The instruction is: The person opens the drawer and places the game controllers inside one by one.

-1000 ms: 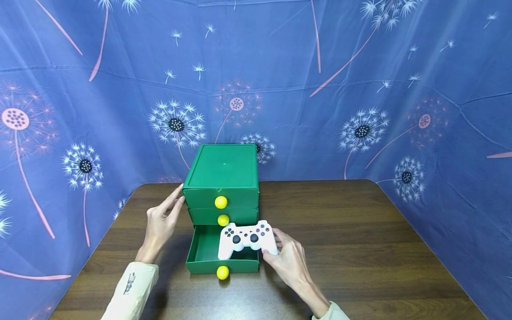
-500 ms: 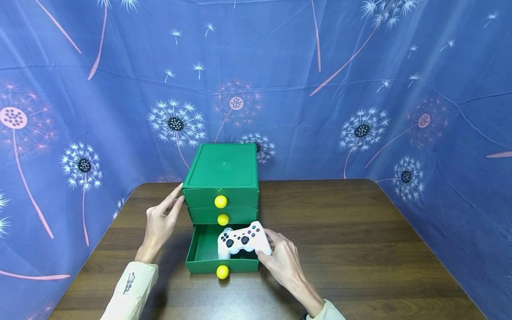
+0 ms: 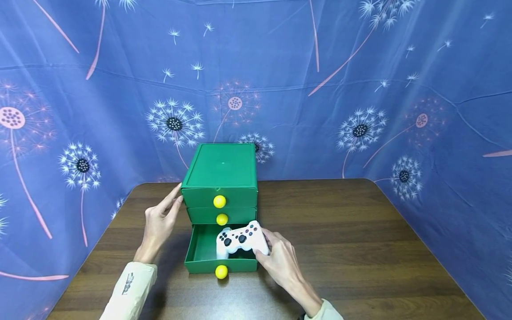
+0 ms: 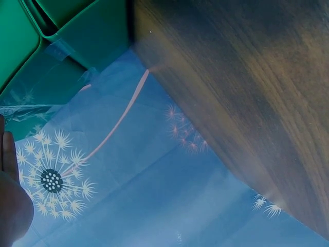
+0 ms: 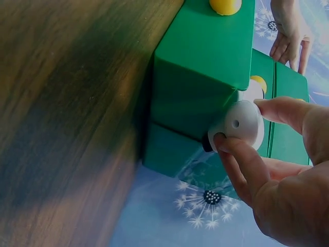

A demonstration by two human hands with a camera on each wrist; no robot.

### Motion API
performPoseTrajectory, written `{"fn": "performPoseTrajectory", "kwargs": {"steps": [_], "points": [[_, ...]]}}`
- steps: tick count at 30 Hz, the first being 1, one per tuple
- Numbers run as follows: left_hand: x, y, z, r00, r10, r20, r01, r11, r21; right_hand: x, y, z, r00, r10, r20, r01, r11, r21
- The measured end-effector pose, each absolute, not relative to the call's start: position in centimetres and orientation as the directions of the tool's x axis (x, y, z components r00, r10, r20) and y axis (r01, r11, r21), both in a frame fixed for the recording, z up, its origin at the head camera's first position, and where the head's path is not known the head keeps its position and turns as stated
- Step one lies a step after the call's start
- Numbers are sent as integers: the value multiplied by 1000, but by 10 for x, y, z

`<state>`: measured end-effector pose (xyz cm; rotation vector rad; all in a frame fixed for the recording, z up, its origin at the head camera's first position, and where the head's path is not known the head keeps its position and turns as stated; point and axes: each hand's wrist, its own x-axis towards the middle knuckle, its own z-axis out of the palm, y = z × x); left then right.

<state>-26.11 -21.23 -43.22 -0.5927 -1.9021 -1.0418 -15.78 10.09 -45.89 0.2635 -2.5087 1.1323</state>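
A white game controller (image 3: 242, 240) is tilted over the pulled-out bottom drawer (image 3: 200, 266), its left grip down inside and its right end raised above the drawer's right wall. My right hand (image 3: 282, 260) pinches that right end between thumb and fingers, as the right wrist view also shows on the controller's rounded grip (image 5: 247, 123). On the other side, my left hand (image 3: 158, 226) touches the upper left side of the green drawer cabinet (image 3: 224, 166) with outstretched fingers. Its two upper drawers are pushed in. Only part of the left hand (image 4: 13, 200) shows in the left wrist view.
Yellow ball knobs sit on the drawer fronts, the lowest knob (image 3: 221, 272) jutting toward me. The cabinet stands on a dark wooden table (image 3: 340, 240). Behind it hangs a blue dandelion-print cloth (image 3: 296, 115).
My right hand has moved left and slightly down with the controller, whose left grip has dipped into the bottom drawer. The left hand stays against the cabinet.
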Motion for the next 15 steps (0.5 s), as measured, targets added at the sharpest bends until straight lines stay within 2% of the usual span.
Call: {"fn": "performPoseTrajectory", "kwargs": {"steps": [7, 15], "points": [[-261, -213, -433, -512, 2, 859, 724, 538, 431, -157, 94, -460, -915, -56, 400, -335, 660, -673], [-262, -213, -432, -508, 7, 862, 724, 546, 422, -161, 90, -461, -923, -89, 374, -357, 563, -746]]}}
